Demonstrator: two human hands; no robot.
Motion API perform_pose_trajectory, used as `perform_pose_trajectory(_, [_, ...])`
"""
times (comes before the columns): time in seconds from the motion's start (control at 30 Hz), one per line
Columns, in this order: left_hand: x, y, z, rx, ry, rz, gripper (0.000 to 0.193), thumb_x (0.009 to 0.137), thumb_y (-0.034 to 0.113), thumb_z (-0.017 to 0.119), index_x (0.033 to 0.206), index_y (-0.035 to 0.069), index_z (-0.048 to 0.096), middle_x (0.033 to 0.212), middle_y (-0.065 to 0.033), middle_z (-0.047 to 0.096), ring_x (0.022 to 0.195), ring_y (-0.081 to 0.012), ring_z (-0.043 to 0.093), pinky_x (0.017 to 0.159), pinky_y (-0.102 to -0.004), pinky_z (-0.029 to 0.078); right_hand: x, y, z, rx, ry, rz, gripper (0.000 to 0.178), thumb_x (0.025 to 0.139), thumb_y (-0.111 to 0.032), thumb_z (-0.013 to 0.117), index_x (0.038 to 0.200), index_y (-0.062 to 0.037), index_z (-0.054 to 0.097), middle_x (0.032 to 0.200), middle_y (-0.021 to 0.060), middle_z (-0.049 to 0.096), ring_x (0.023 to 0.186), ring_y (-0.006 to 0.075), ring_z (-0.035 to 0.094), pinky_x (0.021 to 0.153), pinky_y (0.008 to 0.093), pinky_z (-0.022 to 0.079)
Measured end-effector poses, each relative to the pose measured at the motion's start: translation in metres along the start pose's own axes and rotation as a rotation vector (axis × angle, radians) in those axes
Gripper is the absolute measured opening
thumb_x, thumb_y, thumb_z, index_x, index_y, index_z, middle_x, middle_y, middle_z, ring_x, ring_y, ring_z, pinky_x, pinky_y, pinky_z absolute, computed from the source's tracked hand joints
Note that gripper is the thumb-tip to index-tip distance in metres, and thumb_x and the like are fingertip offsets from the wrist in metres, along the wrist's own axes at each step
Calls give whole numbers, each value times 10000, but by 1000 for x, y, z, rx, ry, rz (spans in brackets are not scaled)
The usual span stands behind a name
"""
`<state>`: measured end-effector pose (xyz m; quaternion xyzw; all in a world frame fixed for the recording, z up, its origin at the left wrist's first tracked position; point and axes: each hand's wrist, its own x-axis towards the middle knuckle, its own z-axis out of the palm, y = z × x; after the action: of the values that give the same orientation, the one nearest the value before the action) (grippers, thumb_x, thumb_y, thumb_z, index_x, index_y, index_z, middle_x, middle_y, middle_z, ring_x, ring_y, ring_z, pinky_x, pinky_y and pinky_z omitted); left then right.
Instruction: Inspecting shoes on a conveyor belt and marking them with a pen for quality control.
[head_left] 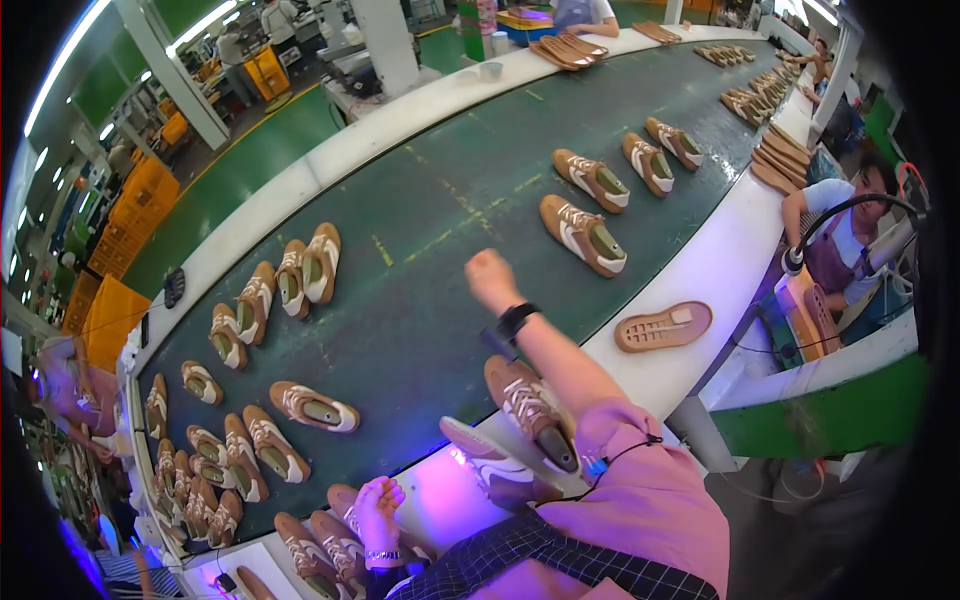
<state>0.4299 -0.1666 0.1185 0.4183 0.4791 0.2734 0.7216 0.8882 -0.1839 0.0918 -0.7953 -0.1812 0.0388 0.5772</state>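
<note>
My right hand [490,281] is stretched out over the green conveyor belt [430,300], closed in a fist with nothing visible in it. A dark band circles that wrist. My left hand [378,512] is above the near ledge with its fingers curled in, and nothing shows in them. Beside and below it stand several tan shoes [338,545]. Between my two arms a tan lace-up shoe [528,408] with white trim rests at the belt's near edge. Next to it another shoe [490,462] is tipped so its pale sole shows.
Tan shoes [265,445] stand in groups on the belt's left, with more shoes [585,235] at the right. A loose tan sole [663,327] lies on the white ledge [700,290]. Stacked soles [780,160] lie farther along. A co-worker [840,225] sits at right.
</note>
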Motion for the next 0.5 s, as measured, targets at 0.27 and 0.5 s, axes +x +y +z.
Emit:
perform_pose_trajectory(0.27, [43,2,60,64,-56,-136,205,868,137,570,984,-32,578,879,-170,628,747,-244,628,682,-351,544,114,130,-203,-594,81,345,488,620,-328,751,965,-6,630,1059,233,632,1026,352,599,882,397,480])
perform_pose_trajectory(0.5, [70,10,112,87,-136,-175,195,882,121,545,1012,-23,565,904,-162,623,794,-239,619,737,-357,531,86,142,-186,-451,-200,373,548,586,-351,782,920,67,665,963,250,662,847,333,668,726,379,525])
